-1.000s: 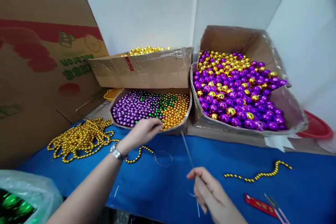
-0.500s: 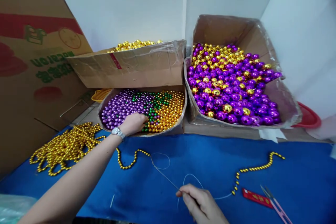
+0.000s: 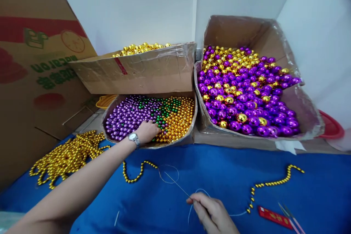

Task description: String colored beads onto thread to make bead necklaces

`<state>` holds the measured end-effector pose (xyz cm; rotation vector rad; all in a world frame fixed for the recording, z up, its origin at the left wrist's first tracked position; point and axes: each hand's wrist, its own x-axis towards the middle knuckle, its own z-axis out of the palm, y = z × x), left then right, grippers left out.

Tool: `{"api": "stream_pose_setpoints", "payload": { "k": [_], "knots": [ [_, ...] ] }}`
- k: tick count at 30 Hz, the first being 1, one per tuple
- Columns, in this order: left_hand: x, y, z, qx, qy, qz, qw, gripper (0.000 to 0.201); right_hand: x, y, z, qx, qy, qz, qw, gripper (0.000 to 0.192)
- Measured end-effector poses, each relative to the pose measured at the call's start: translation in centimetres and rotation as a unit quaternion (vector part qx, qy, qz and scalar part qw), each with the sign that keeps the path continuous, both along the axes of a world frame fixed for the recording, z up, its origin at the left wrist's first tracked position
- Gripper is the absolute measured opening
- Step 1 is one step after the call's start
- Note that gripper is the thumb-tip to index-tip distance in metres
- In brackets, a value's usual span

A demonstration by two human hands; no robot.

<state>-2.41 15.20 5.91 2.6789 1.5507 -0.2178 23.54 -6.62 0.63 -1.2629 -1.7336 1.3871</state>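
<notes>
Purple beads (image 3: pixel 128 115) under the cupped left hand (image 3: pixel 148 131) — right hand (image 3: pixel 212 214) pinches a needle (image 3: pixel 178 186).

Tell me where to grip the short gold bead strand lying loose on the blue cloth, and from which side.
Take the short gold bead strand at its upper right end, coming from above. It lies flat on the blue cloth, that end has open cloth around it, while the lower end sits near the red packet and trails into thread.

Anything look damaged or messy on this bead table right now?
The big right box of purple and gold balls has a sagging, splayed side wall, its plastic liner bulging out. The gold bead strand lies in a loose tangled heap at the left.
</notes>
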Motion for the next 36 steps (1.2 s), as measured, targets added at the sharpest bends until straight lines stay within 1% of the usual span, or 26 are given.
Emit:
{"api": "stream_pose_setpoints", "payload": {
  "k": [3, 6, 7, 9, 10, 11, 12, 13, 14, 15, 16, 17, 18, 19, 21, 26, 28, 30, 34, 36],
  "knots": [
    [-0.1, 0.4, -0.1, -0.008, -0.04, 0.009, 0.999, 0.017, 0.3, 0.1, 0.1, 0.007, -0.007, -0.011, 1.0, 0.037],
    [-0.1, 0.5, 0.4, -0.017, -0.104, 0.028, 0.994, 0.013, 0.9, 0.5, 0.8, 0.033, -0.015, -0.033, 0.999, 0.036],
    [0.0, 0.3, 0.7, -0.02, -0.129, 0.035, 0.991, 0.013, 1.0, 0.7, 1.1, 0.052, -0.017, -0.043, 0.998, 0.035],
    [0.8, -0.5, 1.4, -0.029, -0.181, 0.045, 0.982, 0.019, 1.4, 1.2, 1.7, 0.103, -0.023, -0.066, 0.992, 0.031],
    [1.3, -1.2, 1.8, -0.052, -0.243, 0.055, 0.967, 0.022, 1.6, 1.6, 2.0, 0.13, -0.027, -0.082, 0.988, 0.029],
    [2.0, -2.0, 2.1, -0.094, -0.336, 0.071, 0.935, 0.025, 1.7, 1.9, 2.2, 0.157, -0.034, -0.098, 0.982, 0.027],
    [2.8, -2.9, 2.4, -0.153, -0.447, 0.092, 0.877, 0.027, 1.9, 2.3, 2.3, 0.183, -0.042, -0.112, 0.976, 0.026],
    [3.6, -3.9, 2.6, -0.22, -0.558, 0.115, 0.792, 0.028, 2.0, 2.6, 2.4, 0.211, -0.051, -0.125, 0.968, 0.025],
    [4.3, -4.8, 2.8, -0.285, -0.648, 0.137, 0.693, 0.028, 2.1, 2.9, 2.4, 0.239, -0.061, -0.133, 0.96, 0.025],
    [5.0, -5.7, 2.9, -0.337, -0.706, 0.155, 0.603, 0.027, 2.2, 3.2, 2.4, 0.266, -0.071, -0.138, 0.952, 0.024],
    [5.6, -6.4, 2.9, -0.372, -0.734, 0.166, 0.544, 0.025, 2.3, 3.4, 2.4, 0.289, -0.081, -0.138, 0.944, 0.024],
    [6.1, -7.0, 2.9, -0.393, -0.747, 0.175, 0.507, 0.023, 2.3, 3.5, 2.3, 0.305, -0.09, -0.137, 0.938, 0.024],
    [6.5, -7.4, 2.8, -0.403, -0.753, 0.182, 0.487, 0.022, 2.4, 3.6, 2.3, 0.317, -0.1, -0.137, 0.933, 0.024],
    [6.7, -7.7, 2.8, -0.408, -0.756, 0.186, 0.477, 0.021, 2.5, 3.7, 2.2, 0.324, -0.111, -0.136, 0.93, 0.025],
    [7.0, -8.0, 2.6, -0.408, -0.756, 0.191, 0.476, 0.022, 2.6, 3.7, 2.2, 0.334, -0.133, -0.137, 0.923, 0.025],
    [7.1, -8.1, 2.4, -0.394, -0.751, 0.193, 0.493, 0.027, 3.0, 4.0, 1.8, 0.353, -0.175, -0.147, 0.907, 0.025],
    [7.2, -8.1, 2.5, -0.382, -0.749, 0.191, 0.506, 0.027, 3.1, 4.0, 1.7, 0.353, -0.186, -0.145, 0.905, 0.025],
    [7.2, -8.1, 2.5, -0.36, -0.744, 0.188, 0.531, 0.027, 3.3, 4.0, 1.6, 0.349, -0.194, -0.141, 0.906, 0.025],
    [7.4, -7.9, 2.6, -0.306, -0.712, 0.178, 0.606, 0.025, 3.6, 3.7, 1.7, 0.351, -0.202, -0.14, 0.904, 0.026],
    [7.5, -7.9, 2.7, -0.285, -0.696, 0.166, 0.638, 0.025, 3.7, 3.7, 1.6, 0.357, -0.208, -0.141, 0.899, 0.026]
  ]
}}
